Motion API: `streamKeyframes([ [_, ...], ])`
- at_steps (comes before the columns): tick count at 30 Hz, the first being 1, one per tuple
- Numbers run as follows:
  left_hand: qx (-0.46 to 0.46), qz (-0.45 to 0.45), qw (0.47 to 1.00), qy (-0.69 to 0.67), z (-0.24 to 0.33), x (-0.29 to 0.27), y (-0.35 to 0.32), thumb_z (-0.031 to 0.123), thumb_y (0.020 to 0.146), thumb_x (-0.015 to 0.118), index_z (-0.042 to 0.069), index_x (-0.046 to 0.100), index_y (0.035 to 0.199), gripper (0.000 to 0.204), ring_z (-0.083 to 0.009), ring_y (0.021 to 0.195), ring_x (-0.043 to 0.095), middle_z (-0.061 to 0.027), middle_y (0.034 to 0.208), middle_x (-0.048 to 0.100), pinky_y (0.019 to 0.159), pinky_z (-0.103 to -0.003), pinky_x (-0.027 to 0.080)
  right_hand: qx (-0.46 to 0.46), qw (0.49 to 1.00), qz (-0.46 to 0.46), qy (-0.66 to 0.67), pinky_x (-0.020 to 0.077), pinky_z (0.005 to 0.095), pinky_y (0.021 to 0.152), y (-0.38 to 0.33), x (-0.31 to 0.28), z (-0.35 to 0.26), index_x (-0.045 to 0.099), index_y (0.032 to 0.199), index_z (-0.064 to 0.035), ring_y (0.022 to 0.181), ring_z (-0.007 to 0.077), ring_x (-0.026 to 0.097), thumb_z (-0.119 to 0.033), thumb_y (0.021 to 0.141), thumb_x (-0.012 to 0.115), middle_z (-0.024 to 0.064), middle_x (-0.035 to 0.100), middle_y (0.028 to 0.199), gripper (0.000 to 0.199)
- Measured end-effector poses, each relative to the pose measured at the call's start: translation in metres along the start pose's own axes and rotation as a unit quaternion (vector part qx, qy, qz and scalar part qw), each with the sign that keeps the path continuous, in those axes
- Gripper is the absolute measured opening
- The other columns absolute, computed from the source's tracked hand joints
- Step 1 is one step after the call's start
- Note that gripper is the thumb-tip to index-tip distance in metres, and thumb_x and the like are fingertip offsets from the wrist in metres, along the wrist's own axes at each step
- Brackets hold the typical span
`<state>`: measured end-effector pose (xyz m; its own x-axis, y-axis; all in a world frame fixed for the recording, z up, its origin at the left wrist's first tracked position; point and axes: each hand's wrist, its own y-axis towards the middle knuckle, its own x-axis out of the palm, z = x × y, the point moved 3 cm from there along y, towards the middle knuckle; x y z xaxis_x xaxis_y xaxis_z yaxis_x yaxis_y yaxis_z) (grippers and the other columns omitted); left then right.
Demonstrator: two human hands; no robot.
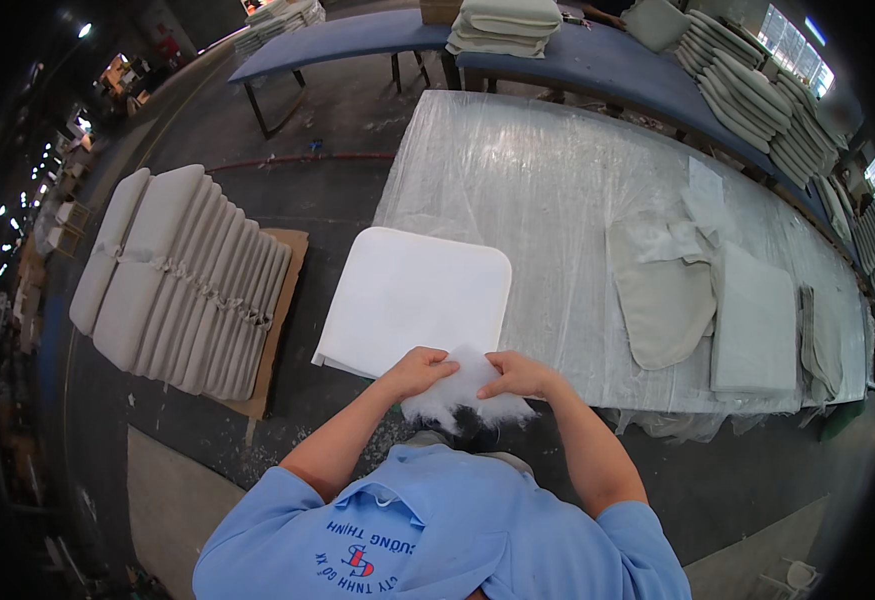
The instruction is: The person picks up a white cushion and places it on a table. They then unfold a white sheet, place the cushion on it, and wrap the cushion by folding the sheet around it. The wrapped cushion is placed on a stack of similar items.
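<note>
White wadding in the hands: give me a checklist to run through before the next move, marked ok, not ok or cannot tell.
1. Left hand gripping the white wadding: ok, thumb on top.
2. Right hand gripping its other side: ok.
3. Wadding's lower edge neat: not ok, ragged and wispy.
4. White pad fully supported at its left edge: cannot tell, it hides the table there.
5. Grey fabric piece apart from the pad: ok, lying farther right.

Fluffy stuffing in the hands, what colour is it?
The fluffy stuffing is white, best in the head view.
</note>
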<state>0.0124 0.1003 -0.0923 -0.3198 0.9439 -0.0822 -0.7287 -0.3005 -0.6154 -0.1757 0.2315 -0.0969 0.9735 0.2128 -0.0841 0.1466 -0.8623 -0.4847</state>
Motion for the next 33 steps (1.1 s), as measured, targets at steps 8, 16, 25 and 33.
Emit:
streamKeyframes([
  [8, 0.017, 0.043, 0.999, -0.027, -0.024, -0.001, -0.013, 0.025, 0.098, 0.070, 0.001, 0.071, 0.121, 0.033, -0.0182, 0.094, 0.071, -0.0112, 0.104, 0.076, 0.083, -0.032, 0.056, 0.021, 0.999, 0.050, 0.008, 0.0468, 0.0277, 0.073, 0.010, -0.023, 0.008, 0.073, 0.103, -0.0038, 0.081, 0.0073, 0.056, -0.021, 0.100, 0.068, -0.0021, 0.068, 0.086, 0.018],
  [16, -0.006, 0.140, 0.914, 0.380, -0.038, -0.074, -0.036, 0.010, 0.095, 0.058, 0.014, 0.066, 0.132, 0.038, -0.0369, 0.116, 0.065, -0.0146, 0.121, 0.072, 0.101, -0.045, 0.052, -0.018, 0.979, 0.058, -0.196, 0.0510, 0.0384, 0.076, 0.049, -0.038, -0.032, 0.073, 0.105, -0.0042, 0.080, 0.0262, 0.064, -0.023, 0.095, 0.068, 0.0117, 0.073, 0.090, 0.022],
  [25, 0.106, 0.011, 0.910, 0.401, 0.011, -0.131, 0.013, 0.016, 0.098, 0.057, 0.015, 0.064, 0.135, 0.038, -0.0313, 0.114, 0.067, -0.0120, 0.122, 0.071, 0.096, -0.042, 0.052, 0.020, 0.933, 0.001, -0.360, 0.0537, 0.0432, 0.092, 0.131, -0.006, -0.065, 0.075, 0.115, -0.0086, 0.106, 0.0357, 0.069, -0.024, 0.095, 0.067, 0.0174, 0.074, 0.111, 0.027],
  [33, 0.033, -0.162, 0.891, 0.424, 0.015, -0.156, 0.052, 0.041, 0.101, 0.063, 0.006, 0.073, 0.120, 0.041, -0.0314, 0.091, 0.070, -0.0171, 0.095, 0.074, 0.085, -0.040, 0.054, 0.052, 0.944, -0.008, -0.326, 0.0536, 0.0428, 0.091, 0.175, 0.017, -0.096, 0.074, 0.116, -0.0087, 0.103, 0.0348, 0.069, -0.026, 0.095, 0.068, 0.0166, 0.075, 0.110, 0.028],
])
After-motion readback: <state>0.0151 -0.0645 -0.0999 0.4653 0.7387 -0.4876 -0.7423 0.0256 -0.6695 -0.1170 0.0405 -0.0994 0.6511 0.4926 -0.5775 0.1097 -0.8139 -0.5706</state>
